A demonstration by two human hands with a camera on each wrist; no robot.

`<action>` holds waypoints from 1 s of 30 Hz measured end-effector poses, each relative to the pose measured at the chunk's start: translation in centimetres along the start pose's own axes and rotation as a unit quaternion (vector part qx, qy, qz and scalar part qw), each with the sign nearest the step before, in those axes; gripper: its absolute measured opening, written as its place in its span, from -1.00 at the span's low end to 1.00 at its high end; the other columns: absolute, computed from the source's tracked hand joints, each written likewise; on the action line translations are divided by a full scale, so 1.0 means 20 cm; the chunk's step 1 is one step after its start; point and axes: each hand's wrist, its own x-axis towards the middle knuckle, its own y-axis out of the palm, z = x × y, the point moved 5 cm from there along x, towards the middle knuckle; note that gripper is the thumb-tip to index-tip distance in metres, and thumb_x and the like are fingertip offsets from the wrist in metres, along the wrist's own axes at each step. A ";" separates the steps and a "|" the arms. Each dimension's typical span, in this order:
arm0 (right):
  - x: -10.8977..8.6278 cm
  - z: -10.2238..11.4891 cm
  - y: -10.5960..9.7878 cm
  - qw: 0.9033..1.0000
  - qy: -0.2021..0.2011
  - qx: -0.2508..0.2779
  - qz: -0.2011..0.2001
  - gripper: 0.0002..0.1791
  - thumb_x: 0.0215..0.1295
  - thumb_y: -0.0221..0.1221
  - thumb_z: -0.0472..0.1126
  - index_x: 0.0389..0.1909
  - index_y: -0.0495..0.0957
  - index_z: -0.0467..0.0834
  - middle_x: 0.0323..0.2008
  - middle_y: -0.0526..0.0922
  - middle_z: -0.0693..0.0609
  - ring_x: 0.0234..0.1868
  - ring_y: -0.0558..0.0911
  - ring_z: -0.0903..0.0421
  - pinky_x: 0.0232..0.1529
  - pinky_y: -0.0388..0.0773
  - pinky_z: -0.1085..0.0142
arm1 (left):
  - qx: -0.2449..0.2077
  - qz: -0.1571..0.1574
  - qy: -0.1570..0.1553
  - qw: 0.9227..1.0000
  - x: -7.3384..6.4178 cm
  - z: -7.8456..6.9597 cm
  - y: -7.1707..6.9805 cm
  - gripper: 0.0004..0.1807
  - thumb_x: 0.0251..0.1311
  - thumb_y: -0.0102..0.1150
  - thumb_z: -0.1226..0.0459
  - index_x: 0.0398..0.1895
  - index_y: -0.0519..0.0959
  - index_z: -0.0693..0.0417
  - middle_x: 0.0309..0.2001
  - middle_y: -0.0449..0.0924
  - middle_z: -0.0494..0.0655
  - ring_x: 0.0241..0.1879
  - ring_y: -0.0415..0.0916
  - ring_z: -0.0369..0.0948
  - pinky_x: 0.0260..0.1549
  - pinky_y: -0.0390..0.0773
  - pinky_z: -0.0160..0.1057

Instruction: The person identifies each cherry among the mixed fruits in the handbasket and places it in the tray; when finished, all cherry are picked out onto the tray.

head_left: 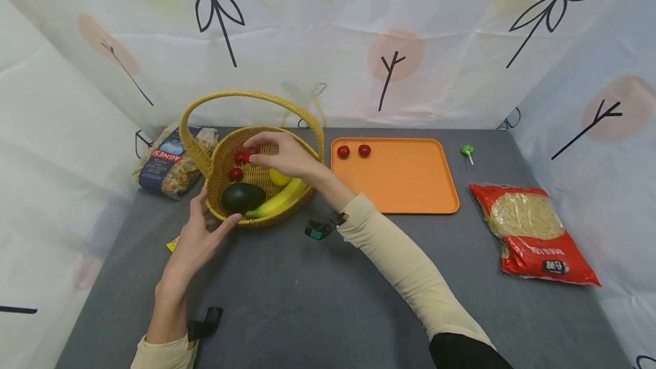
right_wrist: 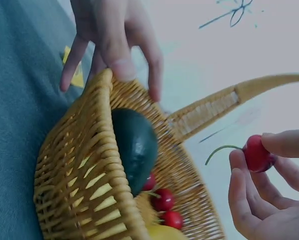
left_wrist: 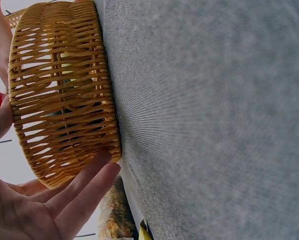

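Note:
At the back left stands a wicker basket [head_left: 255, 175] with a tall arched handle. My left hand [head_left: 197, 238] holds its near left side, thumb at the rim, fingers along the outer weave [left_wrist: 64, 100]. Over the basket, my right hand [head_left: 284, 155] pinches a red cherry [right_wrist: 257, 154] between thumb and fingers, its green stem sticking out. Inside lie a dark green avocado [head_left: 243, 197], a banana [head_left: 279, 201], a yellow fruit [head_left: 279, 177] partly hidden by the right arm, and several cherries [right_wrist: 163, 200].
Two cherries [head_left: 364, 150] lie on an orange tray [head_left: 400, 181] right of the basket. Behind the basket's left side leans an AGNESI pasta bag [head_left: 171, 161]. A green lollipop [head_left: 467, 151] and a red bag [head_left: 533, 235] are at the right. A yellow piece [head_left: 173, 244] shows beside the left hand.

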 end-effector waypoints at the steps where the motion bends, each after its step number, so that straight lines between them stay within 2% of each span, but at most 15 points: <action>1: -0.03 0.02 -0.01 1.000 -0.003 0.003 0.001 -0.59 0.58 0.28 -0.15 0.35 0.63 -0.16 0.34 0.65 -0.09 0.32 0.67 0.02 0.22 0.70 0.33 | 0.000 0.000 -0.001 1.000 0.00 0.00 0.00 0.26 0.54 0.14 -0.25 0.77 -0.56 0.05 0.74 -0.21 0.48 0.52 0.29 0.47 0.32 0.53 0.43; 6: -0.17 0.09 -0.09 0.999 -0.024 0.039 0.016 -0.64 0.56 0.29 -0.23 0.29 0.64 -0.20 0.28 0.64 -0.10 0.07 0.84 0.02 0.18 0.75 0.26 | -0.003 0.004 -0.002 1.000 0.00 0.00 -0.01 0.26 0.55 0.12 -0.25 0.77 -0.57 0.04 0.74 -0.23 0.50 0.52 0.28 0.48 0.31 0.53 0.44; 9: -0.26 0.13 -0.14 0.997 -0.046 0.054 0.028 -0.67 0.53 0.29 -0.30 0.25 0.63 -0.23 0.24 0.65 -0.12 0.02 0.86 0.03 0.11 0.75 0.20 | -0.004 0.004 -0.003 1.000 0.00 0.00 -0.01 0.26 0.55 0.13 -0.25 0.77 -0.57 0.04 0.74 -0.23 0.49 0.52 0.27 0.48 0.32 0.52 0.44; 12: -0.36 0.15 -0.19 0.996 -0.059 0.058 0.035 -0.67 0.50 0.31 -0.34 0.23 0.63 -0.25 0.21 0.66 -0.15 0.01 0.85 0.02 0.04 0.73 0.20 | -0.002 0.003 -0.001 1.000 0.00 0.01 -0.01 0.26 0.55 0.13 -0.24 0.77 -0.57 0.04 0.74 -0.23 0.49 0.52 0.28 0.48 0.32 0.51 0.45; 17: -0.52 0.14 -0.32 0.995 -0.069 0.061 0.030 -0.68 0.50 0.30 -0.38 0.22 0.63 -0.29 0.24 0.68 -0.20 0.10 0.83 -0.03 0.13 0.77 0.19 | -0.003 0.001 0.006 1.000 0.00 0.00 -0.01 0.25 0.56 0.13 -0.23 0.77 -0.57 0.02 0.75 -0.24 0.48 0.52 0.29 0.48 0.31 0.53 0.44; 21: -0.62 0.08 -0.42 0.995 -0.061 0.077 0.005 -0.71 0.50 0.29 -0.41 0.18 0.63 -0.34 0.24 0.67 -0.26 0.14 0.82 -0.08 0.18 0.78 0.18 | -0.004 0.001 0.005 1.000 -0.01 0.00 0.00 0.26 0.54 0.14 -0.25 0.78 -0.56 0.01 0.75 -0.22 0.47 0.52 0.30 0.46 0.30 0.55 0.43; 30: -0.77 -0.20 -0.64 0.994 0.005 0.081 -0.067 -0.59 0.48 0.30 -0.41 0.29 0.57 -0.35 0.31 0.61 -0.22 0.18 0.79 0.17 0.20 0.76 0.29 | 0.000 0.003 0.008 1.000 0.00 0.01 0.00 0.27 0.53 0.13 -0.27 0.78 -0.57 0.01 0.75 -0.23 0.47 0.51 0.32 0.45 0.27 0.56 0.42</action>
